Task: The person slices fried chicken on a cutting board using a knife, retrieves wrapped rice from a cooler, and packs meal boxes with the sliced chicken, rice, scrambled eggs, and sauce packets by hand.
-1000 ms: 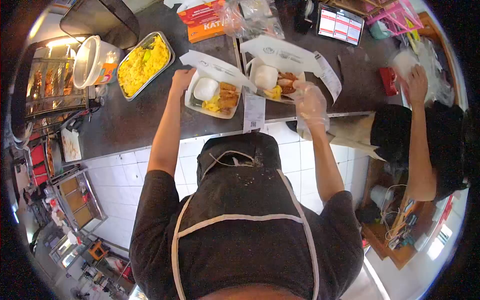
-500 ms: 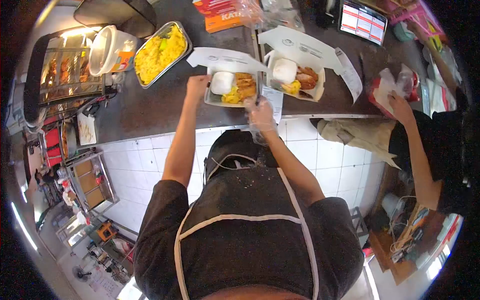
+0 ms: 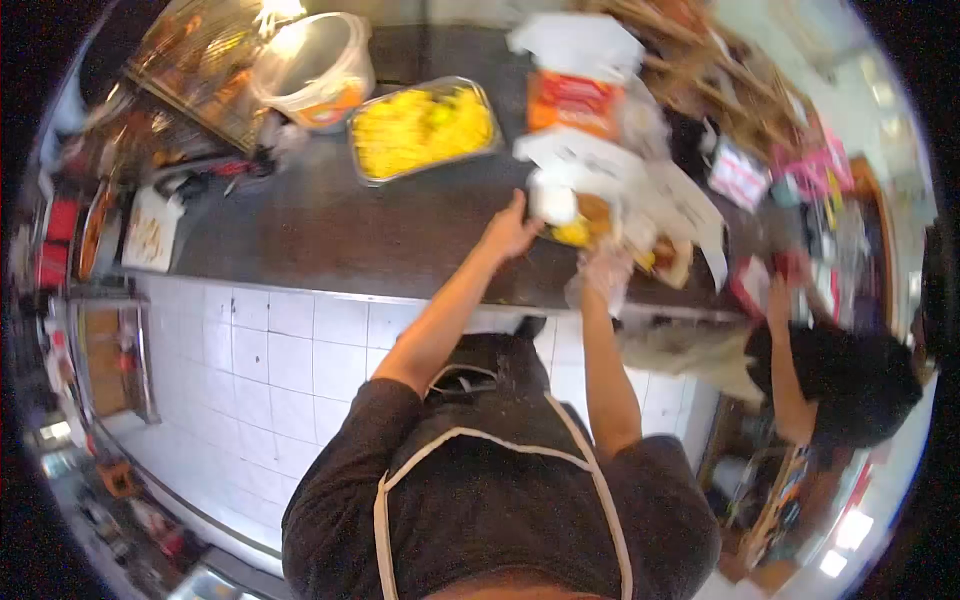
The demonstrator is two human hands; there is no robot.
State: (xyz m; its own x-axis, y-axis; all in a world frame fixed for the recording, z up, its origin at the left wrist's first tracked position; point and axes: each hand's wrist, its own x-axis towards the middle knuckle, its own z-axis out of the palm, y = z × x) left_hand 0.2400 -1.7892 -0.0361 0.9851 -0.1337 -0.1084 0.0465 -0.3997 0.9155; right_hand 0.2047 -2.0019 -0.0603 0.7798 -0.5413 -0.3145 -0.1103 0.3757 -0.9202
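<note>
A white cardboard meal box [image 3: 550,228] stands with its lid up near the counter's front edge. Inside are a white mound of rice [image 3: 557,204], yellow food [image 3: 571,233] and a browned piece [image 3: 594,212]. My bare left hand [image 3: 508,234] grips the box's left side with thumb and fingers. At its front right corner is my right hand [image 3: 606,268] in a clear plastic glove; motion smears its fingers, and what they hold cannot be made out. A second open meal box [image 3: 682,268] with browned food sits just right, partly hidden by the first box's lid and my right hand.
A metal tray [image 3: 374,181] of yellow food lies behind on the dark counter [image 3: 300,225]. Beyond it stand a clear plastic tub [image 3: 312,75] and an orange-red packet [image 3: 572,102]. At right, a co-worker's hand [image 3: 778,300] is at a red-and-white bag [image 3: 750,285].
The view has swung left, so the counter's things appear shifted right. Both my hands remain by the first box, and my right hand now blurs. The co-worker stays at the red bag.
</note>
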